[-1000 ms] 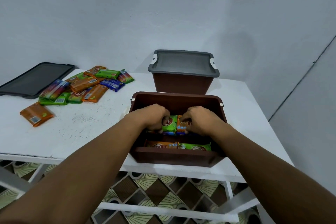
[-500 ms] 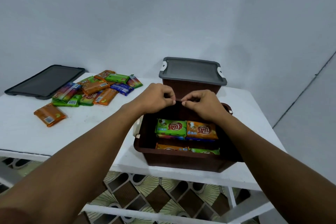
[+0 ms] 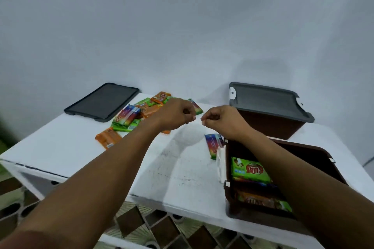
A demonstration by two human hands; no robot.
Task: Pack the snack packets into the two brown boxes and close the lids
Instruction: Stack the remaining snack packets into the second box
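Loose snack packets [image 3: 129, 115] lay heaped just beyond and to the left of my left hand [image 3: 176, 114]. One orange packet [image 3: 108, 139] sat apart on the near side of that heap, and one striped blue packet [image 3: 213, 144] lay below my right hand [image 3: 223, 122], touching the open brown box [image 3: 242, 215]. That box stood under my right forearm, part filled: a green packet [image 3: 250, 170] on top and more packets [image 3: 263, 201] nearer to me. Both hands hung close together above the white table [image 3: 60, 147], fingers curled into the palms with nothing visibly held (a dark speck at the left thumb tip was too small to identify).

The second brown box [image 3: 269, 125] stood to the right of my right fingers and beyond them, its grey lid [image 3: 267, 101] already on. The spare dark lid [image 3: 103, 101] lay flat well beyond the heap, far to the left.

Step in hand, as I judged it: fetching more packets. To do it well, I would uncurl the left fingers over the heap, take a few flat packets together, and lay them level in the box so the spare lid can seat.

Legible writing: red letters on the green packet, inverted and seemingly including "UA"; the full name could not be read. Barcodes showed on some loose packets.
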